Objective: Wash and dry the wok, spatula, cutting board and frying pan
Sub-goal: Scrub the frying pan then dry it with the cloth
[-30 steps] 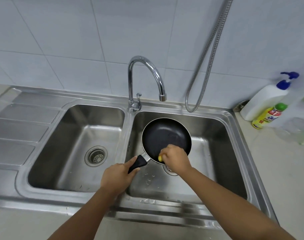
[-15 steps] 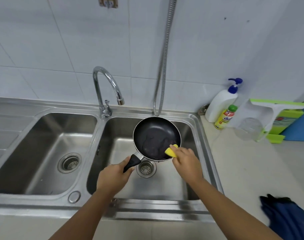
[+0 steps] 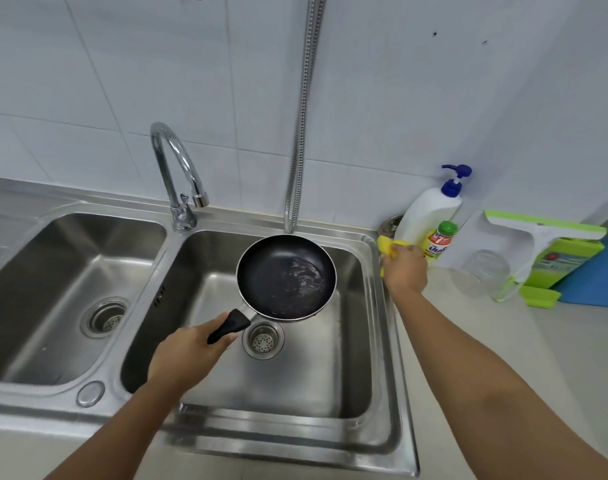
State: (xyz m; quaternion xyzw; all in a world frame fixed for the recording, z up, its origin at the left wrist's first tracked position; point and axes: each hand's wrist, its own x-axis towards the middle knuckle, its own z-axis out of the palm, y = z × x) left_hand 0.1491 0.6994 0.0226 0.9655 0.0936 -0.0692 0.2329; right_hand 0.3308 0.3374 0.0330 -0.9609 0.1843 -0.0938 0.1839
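Observation:
A small black frying pan (image 3: 285, 275) hangs tilted over the right basin of the steel sink (image 3: 378, 341), with soapy streaks on its inner surface. My left hand (image 3: 188, 355) grips its black handle (image 3: 228, 326). My right hand (image 3: 404, 268) is off to the right at the sink's rim, by the bottles, holding a yellow sponge (image 3: 387, 245). A green cutting board (image 3: 565, 261) leans at the far right, partly behind a white squeegee. No wok or spatula is in view.
A chrome tap (image 3: 178, 174) stands between the two basins and a metal hose (image 3: 301, 133) hangs down the tiled wall. A white pump bottle (image 3: 430, 209) and a yellow dish-soap bottle (image 3: 437, 244) stand on the counter, with a clear jar (image 3: 479, 271) and a blue board (image 3: 604, 282) beyond.
My right hand has lifted the sponge out of the pan and carried it right to the sink's rim by the bottles. The view has swung rightwards. My left hand keeps its grip on the handle.

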